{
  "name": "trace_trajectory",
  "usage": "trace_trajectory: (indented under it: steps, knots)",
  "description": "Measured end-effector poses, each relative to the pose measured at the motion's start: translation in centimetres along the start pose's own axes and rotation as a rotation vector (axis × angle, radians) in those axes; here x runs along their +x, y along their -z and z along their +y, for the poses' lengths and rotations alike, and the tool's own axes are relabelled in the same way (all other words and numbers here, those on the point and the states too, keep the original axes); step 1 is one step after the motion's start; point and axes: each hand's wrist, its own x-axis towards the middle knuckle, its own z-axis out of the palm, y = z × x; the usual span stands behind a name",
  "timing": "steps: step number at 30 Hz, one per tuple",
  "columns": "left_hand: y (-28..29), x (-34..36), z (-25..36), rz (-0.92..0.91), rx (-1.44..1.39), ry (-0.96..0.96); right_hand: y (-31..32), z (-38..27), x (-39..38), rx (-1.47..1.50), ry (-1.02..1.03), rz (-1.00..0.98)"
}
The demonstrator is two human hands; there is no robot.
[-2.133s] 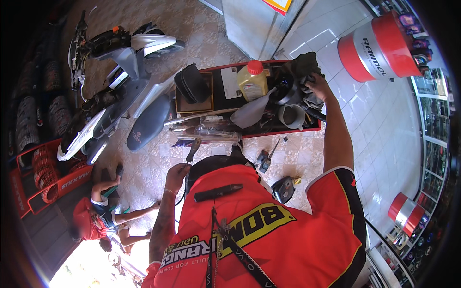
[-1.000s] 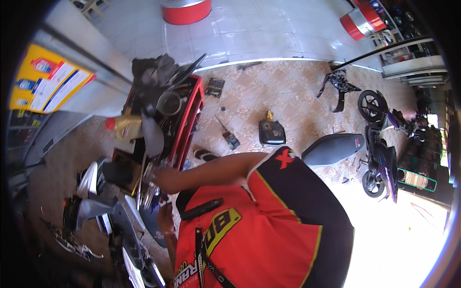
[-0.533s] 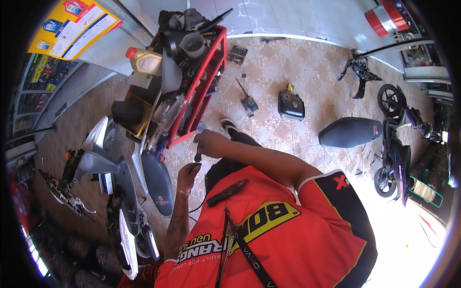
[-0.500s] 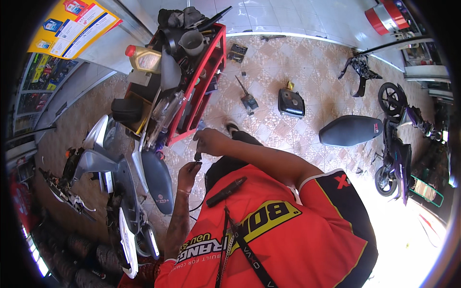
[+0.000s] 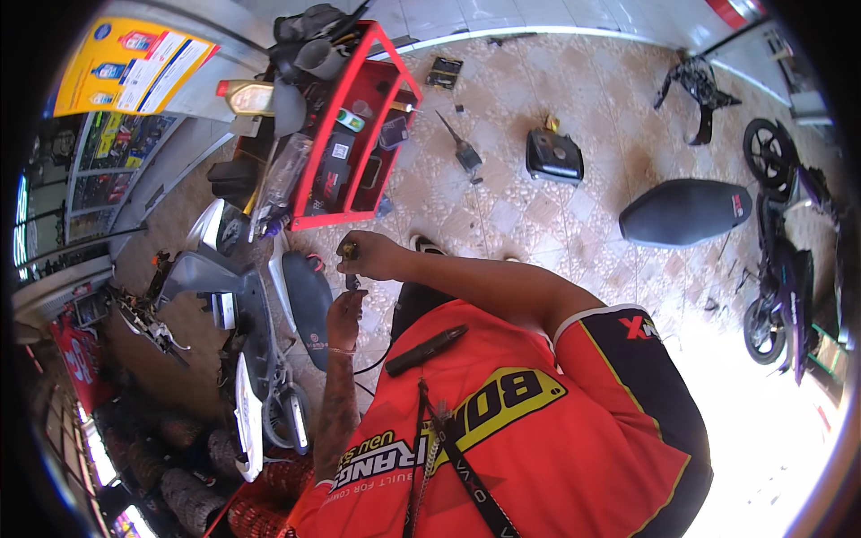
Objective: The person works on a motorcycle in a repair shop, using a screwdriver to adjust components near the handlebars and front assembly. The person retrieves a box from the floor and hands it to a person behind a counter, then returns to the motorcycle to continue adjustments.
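My right hand (image 5: 368,254) is closed around a small tool with a yellowish-dark handle (image 5: 347,250), near the red tool cart (image 5: 385,47). Just below it, my left hand (image 5: 343,316) has its fingers closed at a small dark piece (image 5: 352,281) under the tool; I cannot make out what that piece is. Beside my hands a loose grey seat (image 5: 302,309) lies by the stripped white-and-grey scooter (image 5: 206,273). Bottles, funnels and dark cloths crowd the cart's top. A black cable hangs past my left wrist.
On the patterned floor lie a black tank-like part (image 5: 553,155), a small dark device (image 5: 468,160), a flat case (image 5: 444,73) and a dark seat (image 5: 683,212). A purple scooter (image 5: 780,296) stands at right, tyres (image 5: 188,502) lower left, a glass display (image 5: 103,161) at back left.
Two seconds ago my right hand was among things on the cart. It has come down over my left hand, and my view has turned toward the open floor at right.
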Motion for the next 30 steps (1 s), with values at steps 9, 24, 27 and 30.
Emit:
trace_trajectory:
  steps: [9,24,27,30]
  knots:
    - [-14.3,-6.9,2.1,-0.305,-0.065,0.058,15.4,6.0,-16.8,0.433,0.06,0.598]
    - [-17.5,-8.9,-1.2,-0.415,0.459,0.176,23.0,51.7,-65.5,-0.822,-0.917,0.412]
    - [-17.8,-8.8,-2.4,-0.477,0.32,0.238,13.3,51.5,-68.1,-0.641,-1.095,0.207]
    - [-17.6,-8.1,-3.9,-0.553,0.174,0.292,10.9,45.5,-63.3,-0.393,-1.093,-0.098]
